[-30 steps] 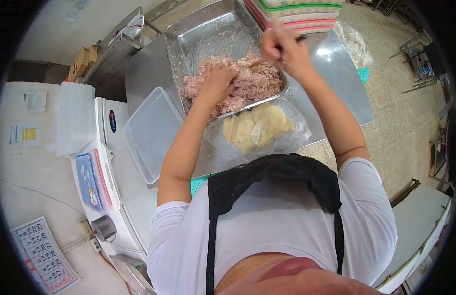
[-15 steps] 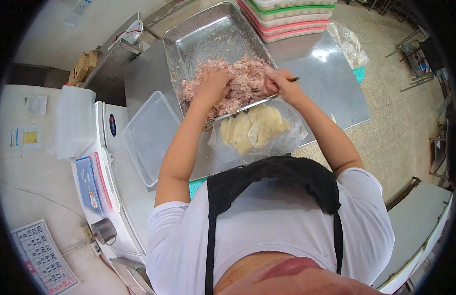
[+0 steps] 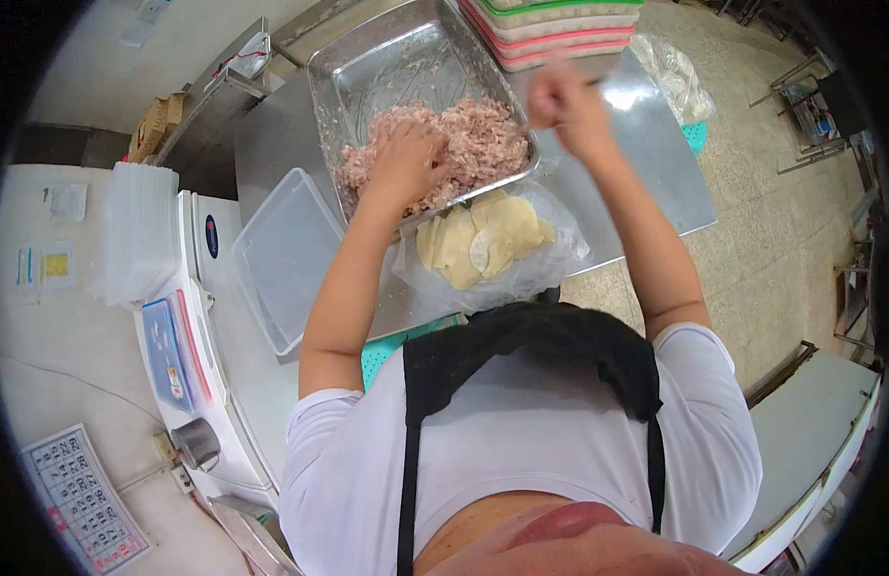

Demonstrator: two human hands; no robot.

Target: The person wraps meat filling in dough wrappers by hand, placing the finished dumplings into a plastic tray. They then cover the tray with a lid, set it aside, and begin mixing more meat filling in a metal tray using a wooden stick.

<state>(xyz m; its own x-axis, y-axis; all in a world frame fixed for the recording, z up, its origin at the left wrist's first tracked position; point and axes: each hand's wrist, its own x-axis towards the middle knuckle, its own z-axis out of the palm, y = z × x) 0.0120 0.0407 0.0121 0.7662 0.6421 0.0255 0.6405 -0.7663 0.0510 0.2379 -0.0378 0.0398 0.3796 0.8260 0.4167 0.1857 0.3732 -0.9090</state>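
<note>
A deep metal tray (image 3: pixel 420 58) holds a mound of pale pink minced meat (image 3: pixel 483 139) in its near half. My left hand (image 3: pixel 406 163) rests over the left part of the meat, its fingers curled; what they hold, if anything, is hidden. My right hand (image 3: pixel 571 104) is raised just beyond the tray's right edge, closed and smeared by motion. A thin dark-ended tool showed in its grip half a second ago, but is hard to make out now. Nearest my body, overlapping pale yellow dough wrappers (image 3: pixel 483 240) lie on a clear plastic bag (image 3: pixel 564 254).
Stacked lidded containers (image 3: pixel 559 34) with green and pink rims stand beyond the tray's right side. A translucent plastic lid or shallow box (image 3: pixel 291 259) lies left. The metal table (image 3: pixel 655 178) ends at the right, near a plastic bag (image 3: pixel 673 77). A white appliance (image 3: pixel 219 317) stands left.
My right hand has lifted away from the meat, up past the tray's right edge. My left hand stays over the meat. The whole view has shifted slightly.
</note>
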